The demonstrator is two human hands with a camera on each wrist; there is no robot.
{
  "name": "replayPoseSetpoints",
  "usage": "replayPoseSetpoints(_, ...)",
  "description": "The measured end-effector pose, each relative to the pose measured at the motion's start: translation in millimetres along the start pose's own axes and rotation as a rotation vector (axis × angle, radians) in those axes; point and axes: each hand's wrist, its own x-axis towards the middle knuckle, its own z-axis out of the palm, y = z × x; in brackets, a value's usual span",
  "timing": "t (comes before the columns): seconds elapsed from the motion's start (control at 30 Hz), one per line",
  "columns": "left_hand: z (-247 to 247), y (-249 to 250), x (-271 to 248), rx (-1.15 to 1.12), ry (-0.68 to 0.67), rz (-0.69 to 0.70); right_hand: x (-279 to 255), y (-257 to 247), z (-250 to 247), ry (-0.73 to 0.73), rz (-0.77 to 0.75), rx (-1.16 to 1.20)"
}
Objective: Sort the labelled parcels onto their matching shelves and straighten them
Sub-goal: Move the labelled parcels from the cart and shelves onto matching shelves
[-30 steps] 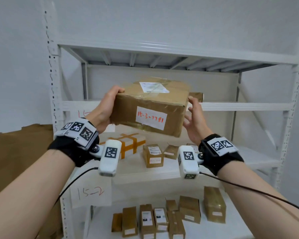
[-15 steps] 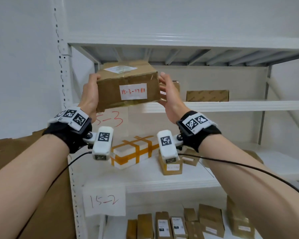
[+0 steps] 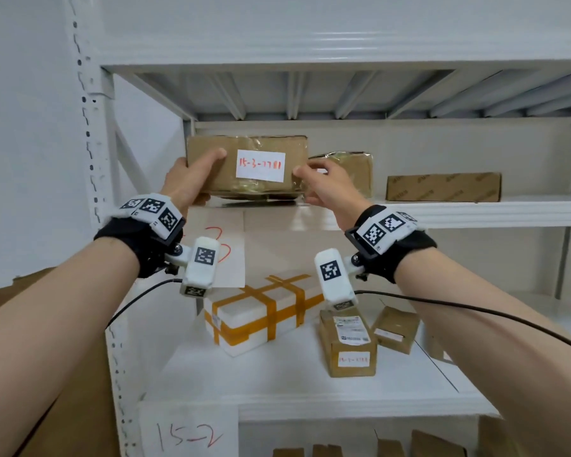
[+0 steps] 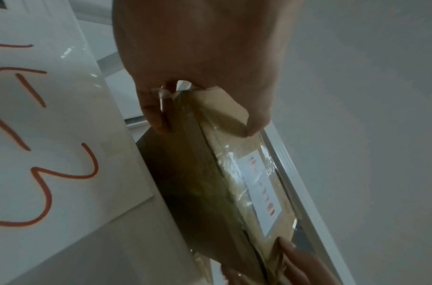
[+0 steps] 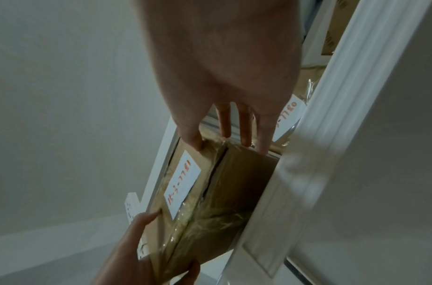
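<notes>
A brown taped parcel (image 3: 261, 145) (image 4: 210, 183) (image 5: 210, 192) with a white label reading 15-3-7781 sits at the left end of the upper shelf (image 3: 442, 214), and its front sticks out past the shelf edge. My left hand (image 3: 200, 176) (image 4: 210, 77) grips its lower left corner, thumb on the front face and fingers underneath. My right hand (image 3: 320, 183) (image 5: 227, 133) holds the right end, thumb on the front by the label and fingers against the side. A paper sign (image 3: 225, 255) (image 4: 39, 135) in red, partly hidden by my left wrist, hangs below this shelf.
Right of the parcel stand a taped brown parcel (image 3: 353, 173) and a flat carton (image 3: 442, 186). The shelf below, signed 15-2 (image 3: 185, 437), holds a white box with orange tape (image 3: 264, 311) and two small cartons (image 3: 348, 344) (image 3: 396, 328). A steel upright (image 3: 89, 143) stands left.
Both hands carried the parcel up and to the left, from in front of the shelves onto the upper shelf. It has gone from tilted to level, label facing me.
</notes>
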Motion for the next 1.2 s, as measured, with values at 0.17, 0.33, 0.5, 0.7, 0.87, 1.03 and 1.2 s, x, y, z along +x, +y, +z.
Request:
replayPoseSetpoints(0.17, 20, -13, 34, 0.072, 0.022, 0.020, 33, 12, 1, 0.039, -0.073, -0.080)
replayPoseSetpoints(0.33, 33, -23, 60, 0.260, 0.003, -0.034, 62, 31, 7, 0.066, -0.085, -0.120)
replayPoseSetpoints(0.5, 33, -25, 80, 0.407, -0.058, -0.072, 80, 48, 19, 0.093, -0.137, -0.218)
replayPoseSetpoints(0.7, 38, -34, 98, 0.569, -0.174, -0.046, 91, 51, 23, 0.109, -0.110, -0.312)
replayPoseSetpoints(0.87, 41, -44, 109, 0.648, -0.112, -0.028, 90, 50, 21, 0.127, -0.089, -0.322)
replayPoseSetpoints(1.03, 39, -50, 108, 0.658, -0.075, 0.033, 88, 51, 24, 0.121, -0.087, -0.396)
replayPoseSetpoints(1.2, 33, -47, 100, 0.627, -0.127, 0.033, 81, 52, 28, 0.151, -0.059, -0.465)
